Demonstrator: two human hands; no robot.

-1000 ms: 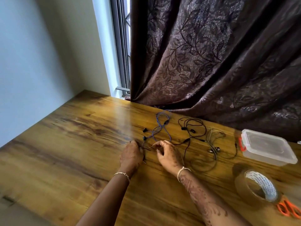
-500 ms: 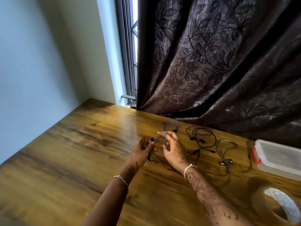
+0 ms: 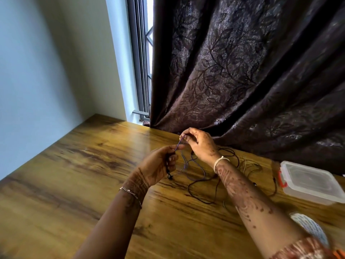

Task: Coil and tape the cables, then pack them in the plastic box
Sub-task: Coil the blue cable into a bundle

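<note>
Change: a second ago both hands lay low on the surface (image 3: 74, 184) at the tangle. I now see them lifted clear of it, and part of the blue cable (image 3: 184, 162) has gone up with them.
Left hand (image 3: 158, 165): palm turned toward me, fingers curled round the cable's dark end pieces. Thumb and forefinger pinch the blue strand at the top. A small dark earbud (image 3: 169, 176) dangles below the fingers, just above the wood.
Right hand (image 3: 199, 144): higher and farther out, in front of the curtain (image 3: 242, 71) hem. Its fingertips pinch the same strand, and the other fingers are loosely bent.
Blue cable, position: a short taut run between the two pinches. The rest hangs in slack loops under the right hand down to the surface.
Black cable (image 3: 194, 197): uncoiled on the surface, looping beneath and to the right of the right wrist. I cannot tell whether it crosses the blue one.
Pale cable (image 3: 250, 165): loose on the wood between the right forearm and the box.
Plastic box (image 3: 306, 195): clear, lid on, orange clasp on its near-left side, at the right edge of the surface.
Tape roll (image 3: 308, 227): lower right, partly hidden by the right forearm.
Background: pale wall (image 3: 46, 71) on the left, a window (image 3: 143, 62) strip beside the curtain.
</note>
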